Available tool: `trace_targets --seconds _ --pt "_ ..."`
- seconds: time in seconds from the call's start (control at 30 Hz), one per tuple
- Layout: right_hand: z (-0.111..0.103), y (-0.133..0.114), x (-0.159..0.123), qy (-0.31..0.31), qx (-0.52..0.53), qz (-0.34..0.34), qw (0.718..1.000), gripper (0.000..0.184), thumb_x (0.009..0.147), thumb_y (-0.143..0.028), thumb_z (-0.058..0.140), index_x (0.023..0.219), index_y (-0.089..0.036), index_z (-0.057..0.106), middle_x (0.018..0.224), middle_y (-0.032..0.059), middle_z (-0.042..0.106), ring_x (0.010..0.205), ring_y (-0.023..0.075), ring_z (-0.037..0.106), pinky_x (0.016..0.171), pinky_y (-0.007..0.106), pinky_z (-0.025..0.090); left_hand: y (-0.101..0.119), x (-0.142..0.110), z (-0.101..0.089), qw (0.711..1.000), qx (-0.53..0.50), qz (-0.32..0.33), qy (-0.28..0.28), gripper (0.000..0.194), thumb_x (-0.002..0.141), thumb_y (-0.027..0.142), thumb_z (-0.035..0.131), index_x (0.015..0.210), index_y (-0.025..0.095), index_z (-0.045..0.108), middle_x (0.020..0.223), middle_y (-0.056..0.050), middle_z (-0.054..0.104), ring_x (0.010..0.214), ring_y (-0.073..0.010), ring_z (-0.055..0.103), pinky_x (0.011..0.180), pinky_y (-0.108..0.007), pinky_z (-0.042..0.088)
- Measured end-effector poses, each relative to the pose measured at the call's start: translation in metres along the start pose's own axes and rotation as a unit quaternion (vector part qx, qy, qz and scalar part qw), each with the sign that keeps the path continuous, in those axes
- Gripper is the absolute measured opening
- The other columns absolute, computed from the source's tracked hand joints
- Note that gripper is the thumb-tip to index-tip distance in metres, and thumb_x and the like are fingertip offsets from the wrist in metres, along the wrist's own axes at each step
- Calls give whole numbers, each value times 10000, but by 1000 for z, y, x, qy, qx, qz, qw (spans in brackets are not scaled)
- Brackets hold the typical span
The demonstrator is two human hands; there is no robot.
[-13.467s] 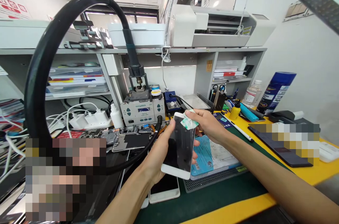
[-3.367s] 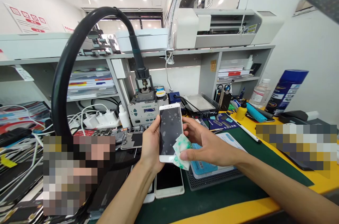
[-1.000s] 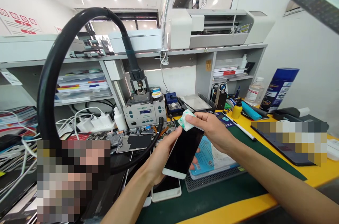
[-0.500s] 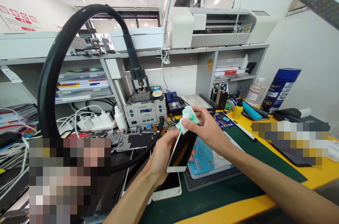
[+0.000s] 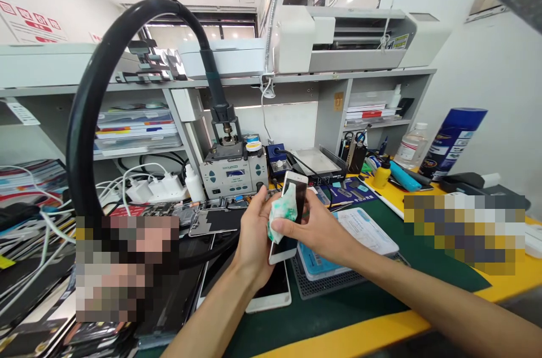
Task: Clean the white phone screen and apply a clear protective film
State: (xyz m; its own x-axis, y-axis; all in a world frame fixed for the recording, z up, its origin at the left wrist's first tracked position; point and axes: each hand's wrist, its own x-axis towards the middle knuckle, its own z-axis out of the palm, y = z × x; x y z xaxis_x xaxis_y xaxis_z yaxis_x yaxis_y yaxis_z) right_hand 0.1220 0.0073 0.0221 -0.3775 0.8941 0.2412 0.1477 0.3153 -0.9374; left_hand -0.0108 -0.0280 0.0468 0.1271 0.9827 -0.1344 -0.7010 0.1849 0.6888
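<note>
A slim white-framed phone with a glossy black screen (image 5: 301,195) is resting tilted between the two hands. The left hand (image 5: 253,236) is cupping its left side, fingers curling partly out of sight behind it and thumb pointing upward. The right hand (image 5: 325,229) is pinching a crumpled white cloth with green blotches (image 5: 283,210) under its thumb, pressing it onto the screen; the fingertips beyond the phone's right edge are partly hiding. The phone is probably feeling light and stiff, with slick, breakable glass, so its long side edges are offering the safest hold; the cloth is looking soft and weightless, best pinched at its bunched middle. Counting them, the hands are sharing one phone and one cloth. One white-edged phone with a dark screen (image 5: 269,304) is lying below the left hand, and one flat blue-and-white box (image 5: 371,236) is sitting beneath the right hand.
</note>
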Motion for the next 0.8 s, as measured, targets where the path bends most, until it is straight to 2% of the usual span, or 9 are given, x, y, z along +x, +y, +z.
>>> trace_targets --seconds 0.13,0.4,0.6,0.7,0.8 --pt "6 -1 -6 -18 -21 -20 999 685 706 -489 806 1264 -225 508 1238 108 590 1142 315 580 926 434 498 4 0 -1 999 -30 -16 1 516 935 507 454 1206 121 662 939 -102 751 814 -272 718 814 -372 539" --pt "12 -3 -12 -24 -67 -29 997 946 639 -512 837 1414 -257 357 1354 117 482 1140 281 563 925 420 508 7 -1 -3 999 -47 1 21 559 921 561 440 1163 113 671 880 -119 739 747 -280 717 749 -403 568" --pt "12 -6 -13 -38 -59 -21 997 1044 624 -473 850 1480 -246 299 1355 136 491 1201 312 523 985 451 462 10 -3 -2 998 -55 24 18 546 922 554 442 1176 122 658 881 -112 731 748 -275 716 740 -402 575" --pt "12 -6 -13 -45 -67 -31 996 1031 627 -501 845 1475 -272 305 1335 116 499 1204 308 522 994 454 450 12 -4 -2 997 -61 34 27 544 927 550 429 1170 124 663 880 -112 733 761 -278 717 737 -400 579" --pt "11 -7 -13 -53 -92 -30 994 905 646 -540 826 1398 -261 407 1238 99 546 1145 301 554 961 448 458 13 -3 -4 997 -63 40 30 535 924 544 436 1156 123 673 876 -108 737 777 -287 719 731 -402 583"
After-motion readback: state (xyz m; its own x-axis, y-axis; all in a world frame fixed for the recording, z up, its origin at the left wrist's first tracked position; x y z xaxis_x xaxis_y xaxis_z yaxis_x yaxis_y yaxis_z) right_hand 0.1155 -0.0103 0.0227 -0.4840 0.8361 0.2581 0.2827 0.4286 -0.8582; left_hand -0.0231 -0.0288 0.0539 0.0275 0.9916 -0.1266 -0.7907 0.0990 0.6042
